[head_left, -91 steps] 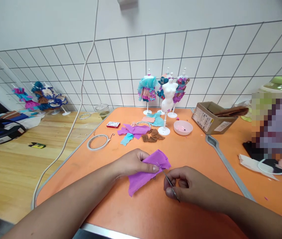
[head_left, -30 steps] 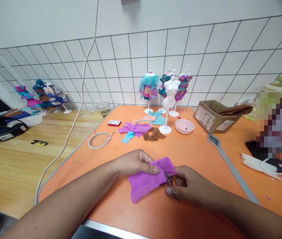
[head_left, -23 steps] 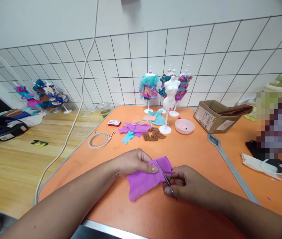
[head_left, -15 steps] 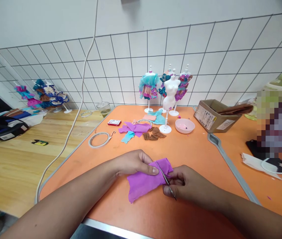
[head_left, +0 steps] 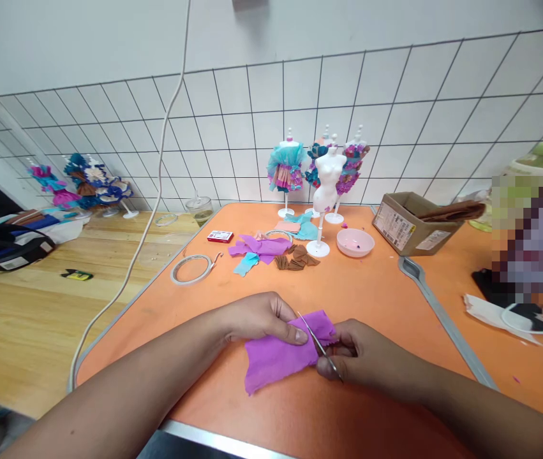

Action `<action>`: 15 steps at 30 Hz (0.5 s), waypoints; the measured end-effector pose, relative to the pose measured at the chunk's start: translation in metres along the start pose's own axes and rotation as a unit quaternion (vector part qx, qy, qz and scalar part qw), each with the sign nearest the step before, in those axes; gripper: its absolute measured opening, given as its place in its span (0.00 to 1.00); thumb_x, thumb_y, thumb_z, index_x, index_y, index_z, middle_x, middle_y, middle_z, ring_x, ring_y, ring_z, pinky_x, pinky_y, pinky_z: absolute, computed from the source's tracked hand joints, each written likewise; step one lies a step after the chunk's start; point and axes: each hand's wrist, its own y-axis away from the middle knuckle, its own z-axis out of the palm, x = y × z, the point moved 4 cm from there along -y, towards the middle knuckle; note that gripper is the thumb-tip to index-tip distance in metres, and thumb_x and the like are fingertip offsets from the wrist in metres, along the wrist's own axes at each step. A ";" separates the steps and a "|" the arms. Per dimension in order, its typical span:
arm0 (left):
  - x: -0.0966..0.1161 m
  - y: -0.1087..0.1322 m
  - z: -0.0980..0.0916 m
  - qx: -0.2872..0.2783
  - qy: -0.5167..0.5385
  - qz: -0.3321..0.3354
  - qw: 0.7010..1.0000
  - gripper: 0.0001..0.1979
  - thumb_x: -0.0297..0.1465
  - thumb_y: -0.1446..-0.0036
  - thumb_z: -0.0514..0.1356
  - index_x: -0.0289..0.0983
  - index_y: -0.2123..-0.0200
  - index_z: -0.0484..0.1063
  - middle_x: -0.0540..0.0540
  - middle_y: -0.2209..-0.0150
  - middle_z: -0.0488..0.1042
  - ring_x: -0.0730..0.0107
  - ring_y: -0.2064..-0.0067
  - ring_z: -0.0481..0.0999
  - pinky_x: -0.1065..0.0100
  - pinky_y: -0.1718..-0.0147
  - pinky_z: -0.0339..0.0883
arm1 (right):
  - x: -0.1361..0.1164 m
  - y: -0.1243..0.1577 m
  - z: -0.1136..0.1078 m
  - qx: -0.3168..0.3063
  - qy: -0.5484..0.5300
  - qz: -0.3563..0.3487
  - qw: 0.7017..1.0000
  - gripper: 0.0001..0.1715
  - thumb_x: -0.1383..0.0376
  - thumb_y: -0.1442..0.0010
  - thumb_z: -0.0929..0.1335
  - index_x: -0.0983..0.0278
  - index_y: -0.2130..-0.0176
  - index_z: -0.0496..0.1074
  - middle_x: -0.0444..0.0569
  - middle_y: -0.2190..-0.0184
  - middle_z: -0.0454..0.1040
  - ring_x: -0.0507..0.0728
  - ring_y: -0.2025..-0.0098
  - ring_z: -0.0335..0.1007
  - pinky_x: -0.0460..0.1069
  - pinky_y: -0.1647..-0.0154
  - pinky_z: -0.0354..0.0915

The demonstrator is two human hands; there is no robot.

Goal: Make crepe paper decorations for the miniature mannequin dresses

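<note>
My left hand [head_left: 259, 317] pinches the top edge of a purple crepe paper piece [head_left: 278, 354] that lies on the orange table [head_left: 376, 287]. My right hand [head_left: 364, 358] is closed on small metal scissors [head_left: 319, 345], whose thin blades cross the paper's right side just beside my left thumb. The two hands almost touch across the paper.
Farther back lie purple, teal and brown paper scraps [head_left: 271, 250], a tape ring [head_left: 189, 269], a small red box [head_left: 219, 236], a pink bowl [head_left: 355, 242], a bare white mannequin [head_left: 327, 191] and dressed ones [head_left: 286, 167]. A cardboard box [head_left: 408, 223] stands right. A white cable [head_left: 141, 229] hangs left.
The scissors' blades, clear of the paper three seconds ago, now lie across its right side. Both hands and the paper have slid slightly lower and toward me.
</note>
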 end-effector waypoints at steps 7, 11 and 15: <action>-0.003 -0.002 0.001 -0.013 0.026 -0.005 1.000 0.15 0.41 0.55 0.69 0.35 0.70 0.80 0.51 0.76 0.76 0.78 0.78 0.67 0.75 0.76 0.61 | 0.005 -0.002 -0.002 0.007 0.038 0.016 0.999 0.14 0.59 0.47 0.70 0.65 0.74 0.66 0.38 0.80 0.58 0.47 0.77 0.49 0.45 0.77 0.46; -0.004 -0.003 0.003 -0.022 0.039 -0.007 0.999 0.14 0.41 0.57 0.70 0.35 0.72 0.80 0.52 0.77 0.76 0.79 0.78 0.67 0.76 0.76 0.61 | 0.003 -0.001 -0.002 0.009 0.026 0.006 1.000 0.13 0.59 0.46 0.70 0.65 0.73 0.67 0.39 0.79 0.61 0.48 0.76 0.52 0.45 0.76 0.48; -0.004 -0.002 0.004 -0.028 0.043 -0.017 0.999 0.15 0.41 0.58 0.70 0.36 0.70 0.80 0.51 0.76 0.77 0.77 0.77 0.69 0.74 0.74 0.63 | 0.001 -0.001 -0.001 0.001 0.026 0.004 1.000 0.13 0.59 0.47 0.70 0.65 0.75 0.68 0.39 0.80 0.59 0.47 0.77 0.50 0.44 0.77 0.47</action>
